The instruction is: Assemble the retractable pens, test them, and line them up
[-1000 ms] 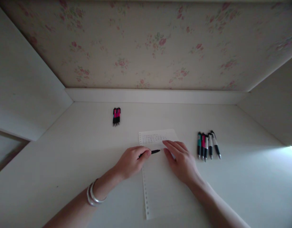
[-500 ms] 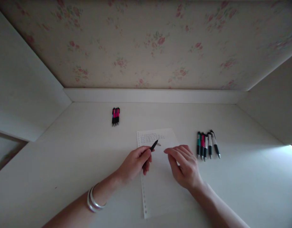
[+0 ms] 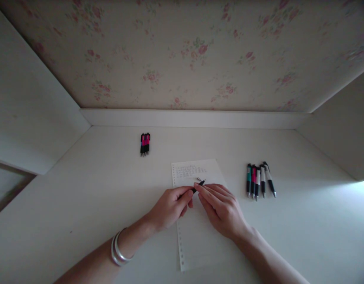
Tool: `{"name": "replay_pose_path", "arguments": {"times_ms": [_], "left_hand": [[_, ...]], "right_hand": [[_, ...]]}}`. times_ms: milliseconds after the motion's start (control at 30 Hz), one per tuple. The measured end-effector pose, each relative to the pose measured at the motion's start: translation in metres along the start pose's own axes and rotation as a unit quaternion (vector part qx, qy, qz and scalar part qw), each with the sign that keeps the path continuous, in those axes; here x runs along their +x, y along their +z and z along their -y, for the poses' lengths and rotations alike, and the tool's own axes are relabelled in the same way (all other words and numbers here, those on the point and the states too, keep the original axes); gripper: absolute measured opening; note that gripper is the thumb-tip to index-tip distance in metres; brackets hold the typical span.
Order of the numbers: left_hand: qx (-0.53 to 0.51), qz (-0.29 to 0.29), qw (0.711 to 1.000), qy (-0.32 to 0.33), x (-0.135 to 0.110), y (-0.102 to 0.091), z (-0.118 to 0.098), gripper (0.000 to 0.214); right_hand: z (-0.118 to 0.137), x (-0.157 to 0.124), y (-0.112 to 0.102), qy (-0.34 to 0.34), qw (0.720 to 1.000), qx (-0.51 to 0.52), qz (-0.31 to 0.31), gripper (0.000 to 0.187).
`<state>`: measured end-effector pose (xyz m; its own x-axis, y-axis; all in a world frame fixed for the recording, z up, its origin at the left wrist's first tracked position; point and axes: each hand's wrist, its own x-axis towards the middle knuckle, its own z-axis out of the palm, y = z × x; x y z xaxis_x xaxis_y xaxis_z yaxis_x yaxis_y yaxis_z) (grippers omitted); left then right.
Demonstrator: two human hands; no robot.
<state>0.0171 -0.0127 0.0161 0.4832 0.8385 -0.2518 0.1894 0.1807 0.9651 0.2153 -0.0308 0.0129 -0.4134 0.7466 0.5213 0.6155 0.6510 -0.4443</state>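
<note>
I'm gripping a black pen [image 3: 202, 183] in my left hand [image 3: 170, 206] over the paper [image 3: 201, 240]; my right hand [image 3: 225, 206] is touching its front end, can't tell if it's pinching. A silver bit [image 3: 199, 179] is lying on the paper. Guessing I'm fiddling with that end, so next is probably calling for a steady left grip.

From one head-worn camera, we look forward and down over our left hand [image 3: 170, 207], right hand [image 3: 226, 210] and white desk [image 3: 113, 173], near below, with floral wallpaper [image 3: 170, 59] ahead.
</note>
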Motion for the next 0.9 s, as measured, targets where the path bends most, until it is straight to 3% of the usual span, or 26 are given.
{"name": "replay_pose_path", "arguments": {"times_ms": [233,333,433,500,600,800,900], "left_hand": [[-0.025,0.0,1.0,-0.019,0.001,0.0,-0.002,0.045],[-0.026,0.003,0.999,-0.02,0.0,0.0,-0.003,0.043],[0.003,0.012,1.0,0.001,-0.002,0.001,-0.006,0.041],[0.024,0.013,0.999,0.017,-0.003,0.002,-0.008,0.039],[0.044,0.01,0.998,0.033,-0.005,0.003,-0.013,0.037],[0.054,0.016,0.997,0.044,-0.005,0.003,-0.014,0.036],[0.058,0.028,0.997,0.036,-0.005,0.002,-0.014,0.04]], "right_hand": [[-0.003,-0.006,0.007,0.009,1.0,0.019,-0.005,0.048],[-0.002,-0.007,0.008,0.096,0.991,0.075,-0.05,0.037],[-0.002,-0.004,0.007,0.245,0.942,0.208,-0.099,0.036],[-0.001,-0.001,0.006,0.294,0.903,0.304,-0.074,0.036],[0.0,0.004,0.006,0.312,0.879,0.361,-0.024,0.028],[0.004,0.01,0.002,0.275,0.882,0.383,0.016,0.029],[0.003,0.011,0.0,0.292,0.877,0.379,0.041,0.034]]}}
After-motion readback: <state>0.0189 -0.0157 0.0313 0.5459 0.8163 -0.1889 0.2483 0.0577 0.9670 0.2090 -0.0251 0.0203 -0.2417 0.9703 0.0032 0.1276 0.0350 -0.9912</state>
